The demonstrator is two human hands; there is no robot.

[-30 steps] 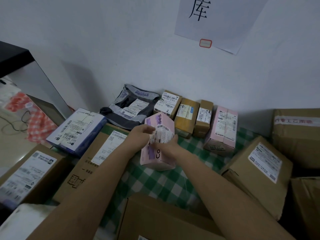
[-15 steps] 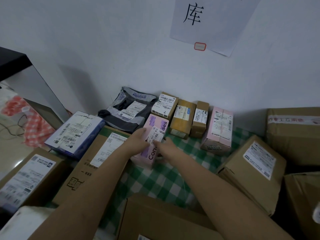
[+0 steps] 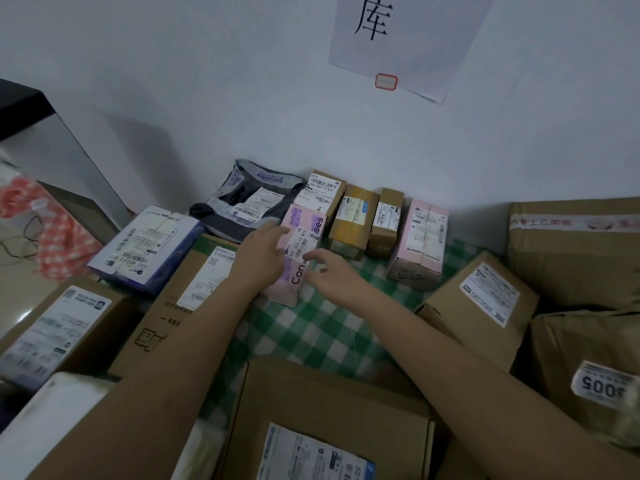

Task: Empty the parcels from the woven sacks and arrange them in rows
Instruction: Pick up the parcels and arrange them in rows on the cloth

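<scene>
My two bare hands meet over a pink-and-lilac carton point(image 3: 299, 252), a slim rectangular cardboard parcel with a white barcoded label across its top face, lying flat on a green-and-white checked cloth point(image 3: 322, 330). I use that carton as my landmark. My left hand point(image 3: 260, 252) lies on the carton's left edge, fingers straight and close together, fingertips resting on the lilac band near its far end. My right hand point(image 3: 330, 270) hangs just beside the carton's right edge, fingers loosely curled and slightly spread; the forefinger tip reaches the label's near corner, though I cannot tell whether it actually touches. Neither hand grips the parcel.

Directly behind the carton, against the white wall point(image 3: 207, 98), runs a row: a crumpled grey plastic mailer bag point(image 3: 249, 199) to the far left, a brown box with a white label point(image 3: 323, 190) touching the carton's far end, then a tape-wrapped yellowish box point(image 3: 351, 221), a narrow brown box point(image 3: 386, 221) and a pale pink box point(image 3: 420, 242) to the right. Left of the carton sits a long flat corrugated box point(image 3: 180, 299), partly under my forearm, with a glossy blue-and-white box point(image 3: 145, 251) beyond it. Right of the carton stands a tilted brown box point(image 3: 481, 306). A paper sheet with one black character point(image 3: 398, 36) hangs on the wall above.
</scene>
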